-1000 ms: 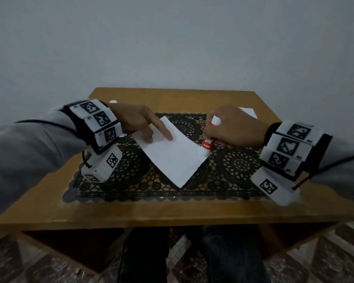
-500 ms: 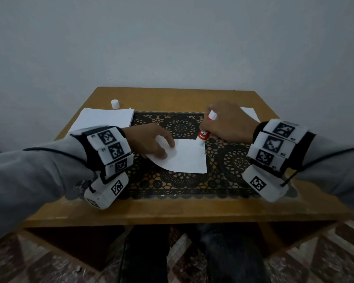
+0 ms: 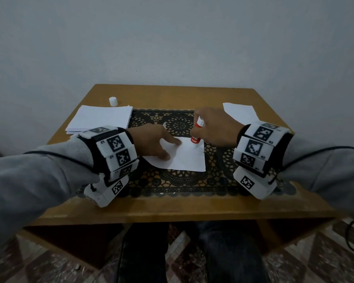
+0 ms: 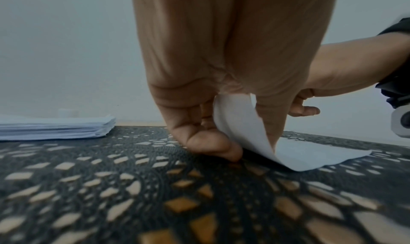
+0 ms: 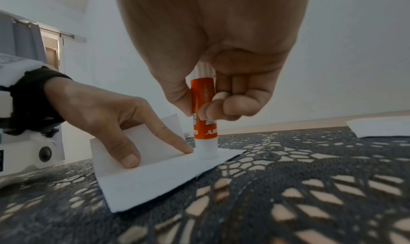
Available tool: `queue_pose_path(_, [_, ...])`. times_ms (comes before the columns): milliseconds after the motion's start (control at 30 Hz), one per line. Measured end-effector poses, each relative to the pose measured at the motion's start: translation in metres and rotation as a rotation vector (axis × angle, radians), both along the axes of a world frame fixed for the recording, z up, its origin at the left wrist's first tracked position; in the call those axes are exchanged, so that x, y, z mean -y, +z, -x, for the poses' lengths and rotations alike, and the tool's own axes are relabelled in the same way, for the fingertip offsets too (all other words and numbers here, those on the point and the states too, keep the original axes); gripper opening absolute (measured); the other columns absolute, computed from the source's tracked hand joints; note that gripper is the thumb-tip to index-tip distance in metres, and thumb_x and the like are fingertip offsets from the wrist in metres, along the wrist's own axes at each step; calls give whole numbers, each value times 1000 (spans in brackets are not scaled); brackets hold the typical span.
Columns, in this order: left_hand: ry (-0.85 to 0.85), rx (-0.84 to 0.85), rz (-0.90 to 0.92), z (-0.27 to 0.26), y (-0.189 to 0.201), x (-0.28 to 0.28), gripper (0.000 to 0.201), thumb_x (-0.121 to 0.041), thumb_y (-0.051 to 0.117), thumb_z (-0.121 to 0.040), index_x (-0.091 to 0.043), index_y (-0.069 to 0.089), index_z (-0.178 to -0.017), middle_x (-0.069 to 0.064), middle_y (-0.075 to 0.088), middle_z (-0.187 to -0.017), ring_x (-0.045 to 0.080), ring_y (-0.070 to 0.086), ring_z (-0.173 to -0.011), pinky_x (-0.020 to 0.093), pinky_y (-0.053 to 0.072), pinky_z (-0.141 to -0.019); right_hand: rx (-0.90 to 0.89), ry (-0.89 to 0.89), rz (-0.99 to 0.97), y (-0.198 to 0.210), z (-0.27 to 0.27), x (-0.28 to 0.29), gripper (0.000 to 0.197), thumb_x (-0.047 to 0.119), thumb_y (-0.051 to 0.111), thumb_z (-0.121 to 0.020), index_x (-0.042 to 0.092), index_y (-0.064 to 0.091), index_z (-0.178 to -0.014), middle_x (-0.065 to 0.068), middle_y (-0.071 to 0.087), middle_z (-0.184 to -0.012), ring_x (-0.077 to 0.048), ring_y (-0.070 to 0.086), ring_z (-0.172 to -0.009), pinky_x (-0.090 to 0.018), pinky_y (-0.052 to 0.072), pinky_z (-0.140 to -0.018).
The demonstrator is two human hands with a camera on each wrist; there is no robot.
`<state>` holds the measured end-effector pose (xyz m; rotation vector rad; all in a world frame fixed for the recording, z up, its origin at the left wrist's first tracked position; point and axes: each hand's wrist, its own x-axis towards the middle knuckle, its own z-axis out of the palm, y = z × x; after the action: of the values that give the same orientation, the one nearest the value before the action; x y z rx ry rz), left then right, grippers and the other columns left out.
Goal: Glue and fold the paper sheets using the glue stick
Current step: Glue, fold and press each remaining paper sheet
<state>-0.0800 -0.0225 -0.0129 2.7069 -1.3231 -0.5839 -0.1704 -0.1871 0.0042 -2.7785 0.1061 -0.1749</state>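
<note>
A white paper sheet [image 3: 189, 160] lies on the black lace mat [image 3: 178, 180] at the table's middle. My left hand [image 3: 161, 144] presses the sheet's left part down with straight fingers [image 5: 177, 142]. The sheet's left edge [image 4: 239, 121] curls up under that hand [image 4: 221, 63]. My right hand [image 3: 213, 128] grips an orange glue stick [image 3: 195, 137] upright, fingers curled round its barrel [image 5: 203, 107]. The stick's white tip [image 5: 207, 151] touches the sheet [image 5: 159, 177] near its far right corner, just beside my left index fingertip.
A stack of white sheets [image 3: 100, 119] sits at the back left, partly over the mat's edge. The glue stick's white cap [image 3: 113, 101] stands behind it. Another white sheet [image 3: 240, 112] lies at the back right. A wall runs close behind the wooden table [image 3: 172, 209].
The sheet has turned from a diagonal lie to nearly square with the table. My left hand pulled back towards me onto its left part. The glue stick moved up to the far right corner.
</note>
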Motion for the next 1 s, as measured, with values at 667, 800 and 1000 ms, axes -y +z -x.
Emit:
queue_pose_path(667, [6, 44, 18, 4, -1, -4, 59, -33, 65, -88, -36, 41, -142, 3, 49, -142, 23, 49, -120, 21, 31, -84, -332, 122, -238, 18, 32, 1, 19, 21, 71, -85, 6, 59, -87, -12, 71, -72, -19, 61, -56, -26, 47, -46])
queue_pose_path(800, [6, 71, 49, 5, -2, -7, 59, -34, 67, -86, -33, 44, -141, 3, 51, -138, 21, 47, -120, 20, 31, -82, -403, 136, -359, 44, 32, 27, 16, 12, 71, -84, 6, 58, -91, -12, 74, -82, -24, 69, -70, -32, 53, -62])
queue_pose_path(1000, [43, 56, 53, 6, -1, -8, 58, -39, 70, -83, -38, 47, -137, 6, 47, -128, 22, 34, -120, 32, 35, -92, -154, 17, -446, 39, 7, 57, 14, 12, 54, -97, 9, 62, -108, -8, 72, -95, -22, 67, -90, -37, 54, -82])
